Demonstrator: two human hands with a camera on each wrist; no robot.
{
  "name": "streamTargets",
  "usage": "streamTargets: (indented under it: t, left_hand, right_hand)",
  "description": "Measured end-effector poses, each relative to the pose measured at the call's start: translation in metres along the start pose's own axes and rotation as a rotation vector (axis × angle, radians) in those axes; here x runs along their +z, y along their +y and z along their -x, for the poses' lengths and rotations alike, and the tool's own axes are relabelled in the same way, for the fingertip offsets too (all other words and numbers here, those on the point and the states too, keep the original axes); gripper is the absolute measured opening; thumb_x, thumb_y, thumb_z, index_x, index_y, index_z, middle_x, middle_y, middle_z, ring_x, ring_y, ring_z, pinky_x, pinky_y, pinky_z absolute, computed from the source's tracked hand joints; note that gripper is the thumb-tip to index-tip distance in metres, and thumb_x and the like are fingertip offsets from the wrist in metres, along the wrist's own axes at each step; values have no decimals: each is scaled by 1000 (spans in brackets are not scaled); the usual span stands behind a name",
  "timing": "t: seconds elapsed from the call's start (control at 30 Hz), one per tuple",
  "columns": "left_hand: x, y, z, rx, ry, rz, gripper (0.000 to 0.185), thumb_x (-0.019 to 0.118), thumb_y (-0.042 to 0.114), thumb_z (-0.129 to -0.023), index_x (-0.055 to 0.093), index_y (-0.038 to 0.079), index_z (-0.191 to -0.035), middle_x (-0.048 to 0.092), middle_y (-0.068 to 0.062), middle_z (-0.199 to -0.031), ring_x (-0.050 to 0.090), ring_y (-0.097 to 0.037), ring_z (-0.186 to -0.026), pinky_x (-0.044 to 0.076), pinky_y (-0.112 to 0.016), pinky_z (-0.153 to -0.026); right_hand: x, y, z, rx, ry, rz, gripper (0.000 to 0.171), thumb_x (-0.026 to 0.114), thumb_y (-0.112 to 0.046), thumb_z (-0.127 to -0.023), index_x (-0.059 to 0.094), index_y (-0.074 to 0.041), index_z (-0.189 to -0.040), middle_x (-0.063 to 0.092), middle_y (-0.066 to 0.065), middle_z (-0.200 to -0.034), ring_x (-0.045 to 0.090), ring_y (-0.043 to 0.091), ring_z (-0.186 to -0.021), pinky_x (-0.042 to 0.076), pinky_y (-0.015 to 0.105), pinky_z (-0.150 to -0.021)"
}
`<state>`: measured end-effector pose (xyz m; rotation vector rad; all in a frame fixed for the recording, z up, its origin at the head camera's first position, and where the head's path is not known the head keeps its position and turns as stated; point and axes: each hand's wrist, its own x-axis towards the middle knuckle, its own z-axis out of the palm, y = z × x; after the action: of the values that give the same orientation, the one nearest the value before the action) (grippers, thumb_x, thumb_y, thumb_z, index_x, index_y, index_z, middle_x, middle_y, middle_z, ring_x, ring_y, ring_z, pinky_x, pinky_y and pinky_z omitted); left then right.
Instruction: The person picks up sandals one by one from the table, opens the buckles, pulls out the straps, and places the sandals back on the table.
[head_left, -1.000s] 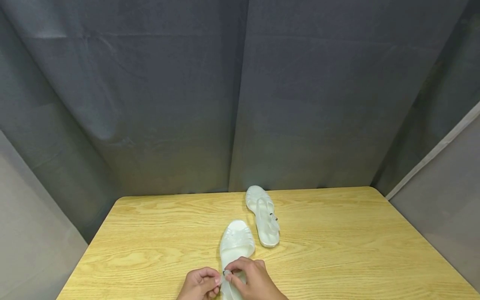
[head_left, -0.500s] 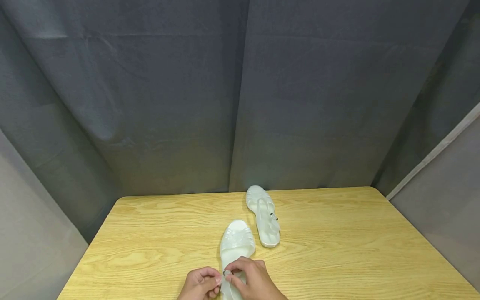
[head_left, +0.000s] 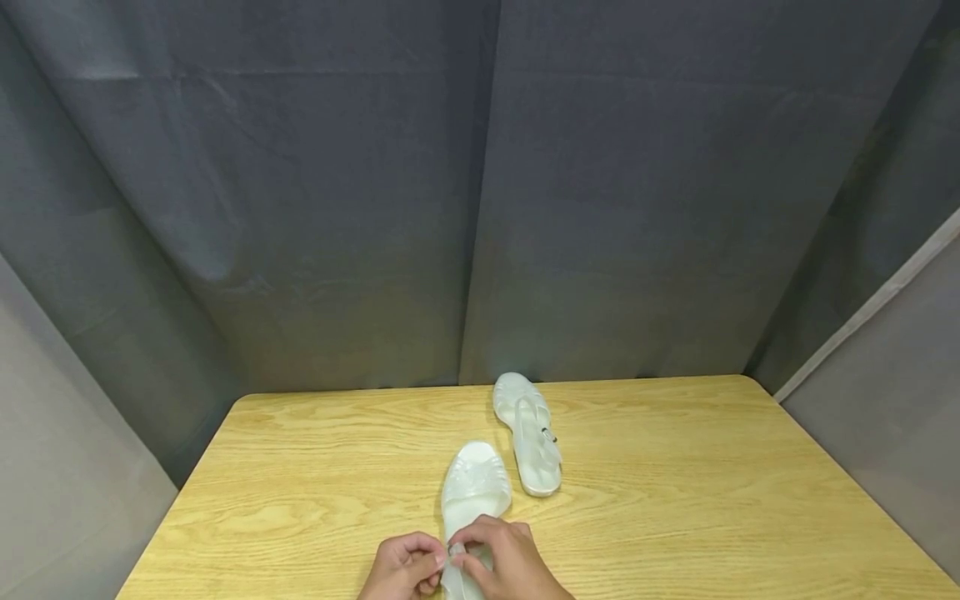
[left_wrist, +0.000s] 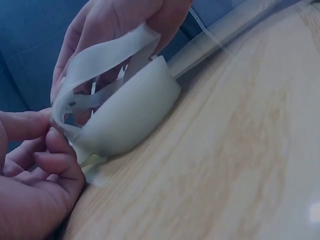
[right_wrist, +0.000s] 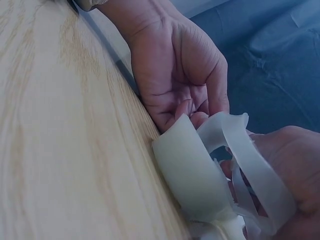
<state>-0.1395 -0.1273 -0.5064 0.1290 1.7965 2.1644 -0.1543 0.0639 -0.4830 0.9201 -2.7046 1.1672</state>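
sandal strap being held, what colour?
Translucent milky white strap; the left wrist view shows it best.

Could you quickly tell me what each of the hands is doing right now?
Left hand: pinching the near sandal's strap.
Right hand: pinching the same strap at its buckle.

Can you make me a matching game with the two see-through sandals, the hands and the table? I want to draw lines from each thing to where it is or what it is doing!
Things:
1. near sandal
2. far sandal
3. left hand
4. table

Places or states:
A. lies alone near the back edge, no hand on it
B. light wood, carries both sandals
C. at the front edge, with both hands working at its heel end
D. pinches a strap, close against the right hand

Right pairs: 1-C, 2-A, 3-D, 4-B
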Motion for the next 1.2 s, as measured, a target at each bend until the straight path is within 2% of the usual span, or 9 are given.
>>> streamTargets:
  t: [0.1, 0.3, 0.53, 0.73, 0.83, 0.93, 1.1, 1.2]
  left_hand:
    - [2, 1, 0, 8, 16, -4, 25, 61, 2, -86, 55, -21, -94, 57, 3, -62, 48, -4, -54, 41, -16, -52]
    - [3, 1, 0, 30, 17, 1, 29, 62, 3, -87, 53, -24, -93, 56, 5, -60, 45, -4, -52, 39, -16, -51]
    - [6, 2, -2, 17, 46, -17, 33, 60, 2, -87, 48, -26, -99, 53, 3, -60, 45, -4, -53, 38, -16, -50]
    - [6, 2, -2, -1, 24, -39, 32, 60, 7, -89, 50, -22, -100, 54, 2, -64, 49, -4, -55, 42, -15, -52]
    - [6, 2, -2, 1, 33, -67, 31, 60, 8, -88, 51, -20, -98, 54, 2, -65, 50, -5, -55, 43, -16, -52]
    - [6, 3, -2, 2, 44, -88, 29, 60, 8, -88, 53, -19, -96, 53, 1, -65, 50, -6, -56, 43, -16, -52]
    - [9, 5, -2, 0, 44, -105, 20, 59, 8, -87, 54, -9, -97, 54, 1, -71, 51, -8, -59, 44, -18, -53]
    - [9, 7, -1, -3, 18, -131, 22, 61, 10, -87, 54, -5, -101, 53, 1, -73, 50, -7, -60, 44, -18, -55]
  right_hand:
    - [0, 0, 0, -8, 3, 9, 15, 67, -34, -85, 70, -25, -96, 64, -21, -91, 59, -3, -87, 33, 30, -74]
    - [-1, -2, -1, 1, -3, 8, 16, 67, -34, -84, 70, -25, -96, 65, -19, -91, 59, -3, -86, 32, 28, -73]
    - [-1, 1, 0, 18, -12, -71, 19, 66, -38, -85, 71, -25, -97, 65, -19, -92, 59, -2, -88, 32, 30, -75]
    - [-3, 6, 0, 21, -18, -126, 24, 62, -43, -86, 71, -25, -99, 66, -18, -94, 59, -1, -90, 38, 35, -82]
    - [-2, 7, 0, -3, 1, -151, 26, 62, -41, -87, 72, -21, -98, 67, -15, -94, 60, 0, -90, 45, 30, -84]
    - [-2, 7, 0, -22, 9, -172, 25, 62, -38, -88, 72, -17, -98, 67, -13, -94, 61, 1, -89, 50, 24, -80]
    - [-3, 6, 0, -2, 3, -135, 24, 60, -37, -90, 72, -19, -99, 66, -15, -95, 61, 1, -90, 45, 35, -87]
    - [-3, 5, 0, -3, 10, -103, 23, 59, -36, -91, 72, -19, -99, 66, -17, -95, 61, 0, -90, 42, 42, -86]
